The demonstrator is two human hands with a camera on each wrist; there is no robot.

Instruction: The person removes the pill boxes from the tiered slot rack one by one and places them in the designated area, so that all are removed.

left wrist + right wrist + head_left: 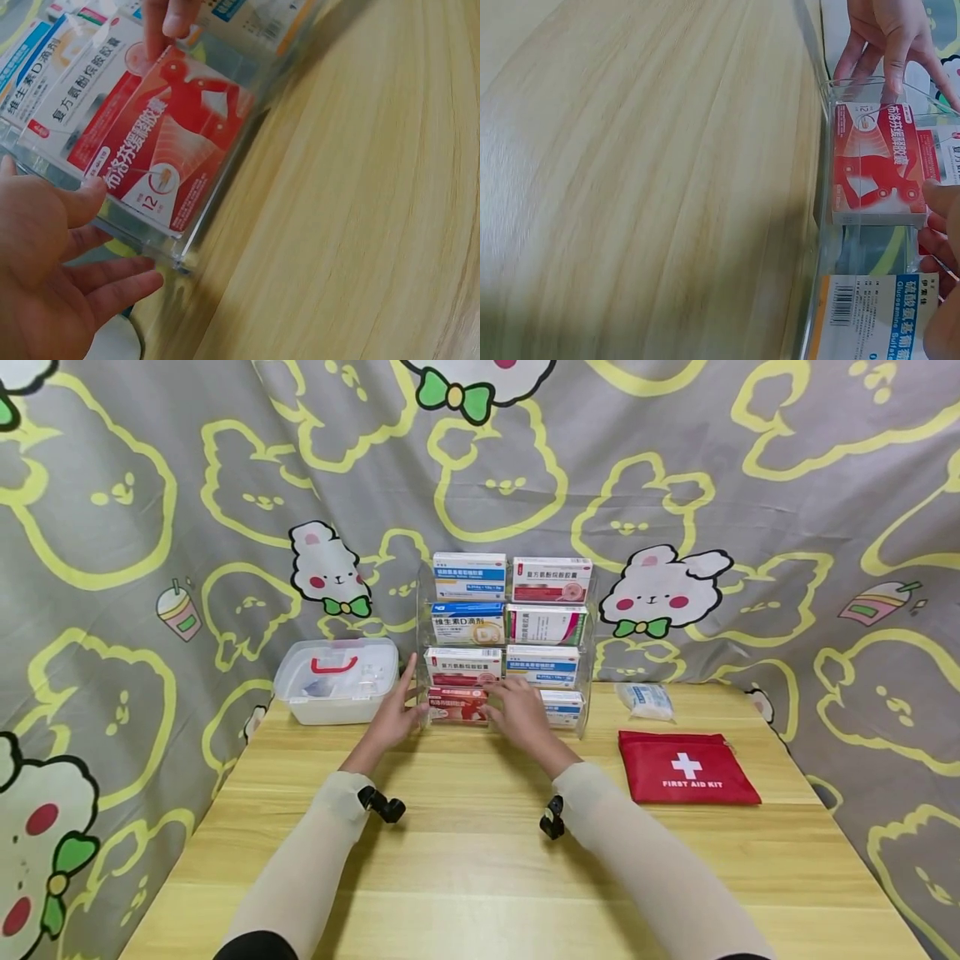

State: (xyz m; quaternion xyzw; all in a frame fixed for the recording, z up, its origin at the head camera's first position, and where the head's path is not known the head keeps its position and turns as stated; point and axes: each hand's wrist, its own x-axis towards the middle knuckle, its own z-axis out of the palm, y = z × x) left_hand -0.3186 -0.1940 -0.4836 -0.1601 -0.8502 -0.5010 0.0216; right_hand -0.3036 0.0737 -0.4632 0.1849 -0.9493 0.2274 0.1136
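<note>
A clear stepped display rack (588, 664) holds medicine boxes in pairs on its tiers. On the bottom tier, at the left, sits a red medicine box (452, 708) with a figure printed on it. My left hand (390, 718) is at the rack's left side, fingers spread, with its thumb tip (94, 191) at the near end of the red box. My right hand (521, 714) reaches in from the other side, its fingertips at the upper right corner of that box. Beside the red box, past a gap, stands a white-and-blue box (874, 319), partly hidden by the right hand in the head view.
A translucent lidded case (337, 685) with a red handle stands left of the rack. Over on the right lie a red first aid pouch (686, 768) and a small clear packet (647, 701). A patterned curtain (510, 460) hangs behind the wooden table (465, 860).
</note>
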